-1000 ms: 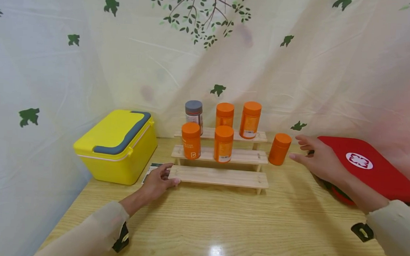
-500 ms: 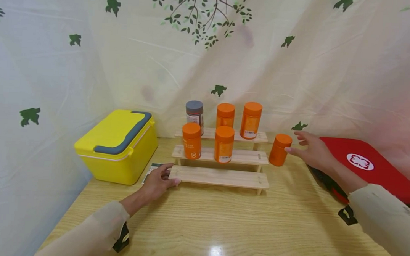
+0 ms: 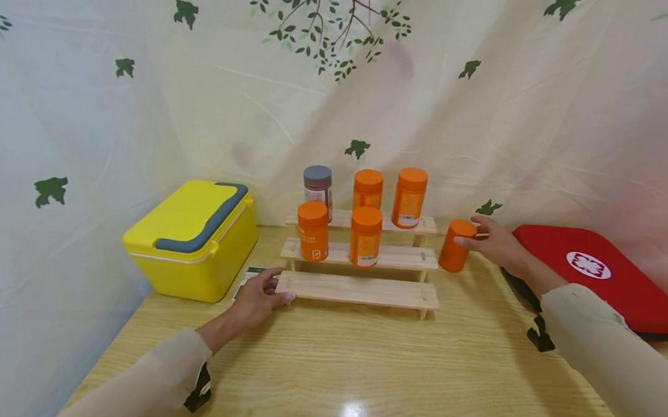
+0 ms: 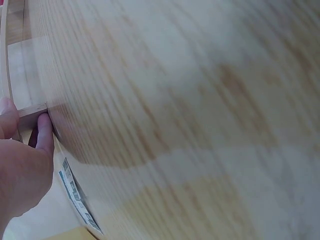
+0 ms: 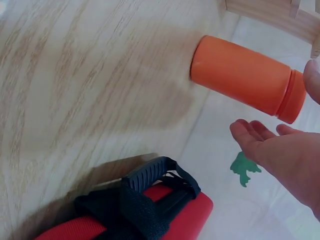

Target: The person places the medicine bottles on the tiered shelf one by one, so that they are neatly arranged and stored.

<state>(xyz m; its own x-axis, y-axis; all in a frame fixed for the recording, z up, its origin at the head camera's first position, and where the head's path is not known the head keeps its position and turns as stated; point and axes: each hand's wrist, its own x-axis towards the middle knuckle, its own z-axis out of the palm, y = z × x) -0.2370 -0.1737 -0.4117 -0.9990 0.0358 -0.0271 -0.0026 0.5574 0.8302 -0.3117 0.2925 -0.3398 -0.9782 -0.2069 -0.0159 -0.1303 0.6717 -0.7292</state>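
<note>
My left hand (image 3: 256, 301) grips the left end of the lowest step of a three-step wooden display rack (image 3: 358, 289). In the left wrist view, thumb and fingers close on the rack's end piece (image 4: 33, 114). An orange lidded bottle (image 3: 455, 251) stands upright on the table just right of the rack. My right hand (image 3: 500, 248) reaches to it, thumb in front of the lid and fingers behind. The right wrist view shows those fingers (image 5: 246, 135) extended and spread beside the bottle, with a gap between them and its side.
Two orange bottles (image 3: 365, 244) stand on the middle step. The top step bears two more orange ones (image 3: 409, 199) and a grey-lidded bottle (image 3: 318, 189). A yellow box (image 3: 192, 246) is at left, a red case (image 3: 594, 269) at right, a printed card (image 3: 247, 278) beside the left hand.
My right hand has moved left from beside the red case until its thumb overlaps the orange bottle's lid. The left hand keeps its grip on the rack.
</note>
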